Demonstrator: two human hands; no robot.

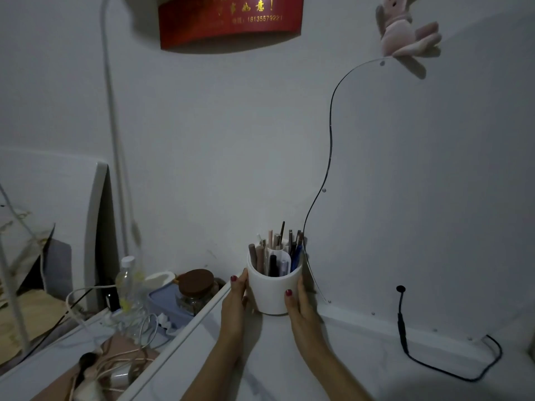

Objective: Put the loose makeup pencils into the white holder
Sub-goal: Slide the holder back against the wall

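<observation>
White holder (pixel 274 290): stands upright on the table (pixel 362 357) against the wall, cupped between left hand (pixel 235 306) at its 9 o'clock and right hand (pixel 299 306) at its 3 o'clock, fingers (pixel 289 296) of both pressed flat to its sides. Makeup pencils (pixel 278 253): standing packed inside, tips up; none seen loose on the table. Handling, judged: rigid, smooth, light but top-heavy cup, best gripped low on the wall; pencils are thin, stiff, and best pinched mid-shaft.
</observation>
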